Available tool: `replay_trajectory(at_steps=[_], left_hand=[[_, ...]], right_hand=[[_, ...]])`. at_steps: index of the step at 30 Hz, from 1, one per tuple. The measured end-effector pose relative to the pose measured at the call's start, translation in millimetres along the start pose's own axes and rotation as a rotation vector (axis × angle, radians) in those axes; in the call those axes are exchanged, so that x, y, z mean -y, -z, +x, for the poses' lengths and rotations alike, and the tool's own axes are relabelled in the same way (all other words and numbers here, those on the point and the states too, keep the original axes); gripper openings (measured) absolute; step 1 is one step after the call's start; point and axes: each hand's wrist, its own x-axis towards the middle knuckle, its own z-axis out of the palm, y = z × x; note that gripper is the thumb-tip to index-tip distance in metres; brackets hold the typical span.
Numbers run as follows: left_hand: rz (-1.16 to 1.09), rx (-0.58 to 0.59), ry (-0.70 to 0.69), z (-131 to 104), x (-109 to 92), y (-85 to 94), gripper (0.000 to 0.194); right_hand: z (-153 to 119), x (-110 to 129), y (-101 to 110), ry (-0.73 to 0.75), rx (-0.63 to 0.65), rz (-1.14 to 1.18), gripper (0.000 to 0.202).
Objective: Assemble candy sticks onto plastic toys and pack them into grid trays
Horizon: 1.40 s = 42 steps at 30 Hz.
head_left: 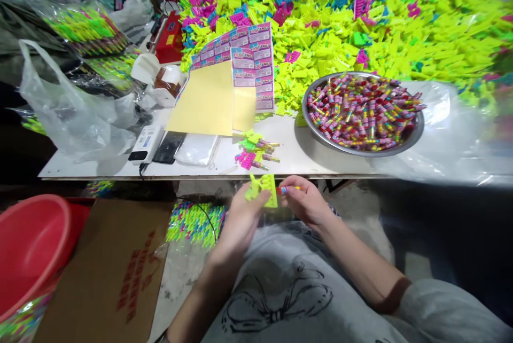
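With the 2 hands as the middle of the dial, the left hand [245, 209] grips a yellow-green plastic toy [271, 188], its thumb pressed flat against the piece. The right hand [309, 201] pinches a small candy tube [287, 190] narrowly between thumb and fingertips, the tube's red end pointing at 9 o'clock, towards the toy; whether the 2 touch is hard to tell at this size. Both pieces are held just off the near edge of the white table [286, 137]. Just beyond, at 11 o'clock, a cluster of toys [245, 159] in green and magenta lies with tubes attached. Farther along 11 o'clock stand printed "TOY CANDY" sheets [264, 68] and a plain yellow sheet [206, 102]. At 10 o'clock lie a clear packet [197, 149] and a flat black object [165, 148]. Between 1 and 2 o'clock sits a metal bowl [419, 126] heaped with candy tubes [360, 110]. A broad pile of plastic pieces [380, 28], mostly yellow-green, spreads from 11 to 2 o'clock behind everything. A brown carton [100, 273] stands at 8 o'clock.
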Motion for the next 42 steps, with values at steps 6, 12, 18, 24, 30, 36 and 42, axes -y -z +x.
replay_trajectory(at_steps=[6, 12, 18, 24, 30, 36, 42], left_hand=[[-0.018, 0.052, 0.027, -3.1, -3.6, 1.1, 0.029], [-0.002, 0.047, 0.003, -5.0, -0.7, 6.5, 0.03], [0.113, -0.013, -0.023, -6.0, 6.4, 15.2, 0.032], [0.186, -0.089, -0.014, -8.1, 7.2, 14.5, 0.037], [0.367, -0.1, -0.083, -12.8, 2.1, 15.2, 0.031], [0.441, -0.097, -0.097, -5.2, 7.3, 26.1, 0.033], [0.499, -0.126, -0.095, -2.4, 9.5, 33.1, 0.029]], right_hand=[[-1.9, 1.3, -4.7, -0.035, 0.015, 0.012, 0.025], [-8.9, 2.7, -5.3, -0.043, 0.033, -0.058, 0.025], [-18.7, 10.0, -7.6, 0.167, -0.026, -0.398, 0.015], [-23.4, 9.5, -2.7, 0.241, -0.017, -0.546, 0.013], [-27.4, 14.1, -1.8, 0.307, 0.015, -0.747, 0.011], [-24.6, 11.0, -6.0, 0.221, -0.002, -0.707, 0.013], [-18.8, 0.0, -2.9, 0.121, 0.022, -0.633, 0.017]])
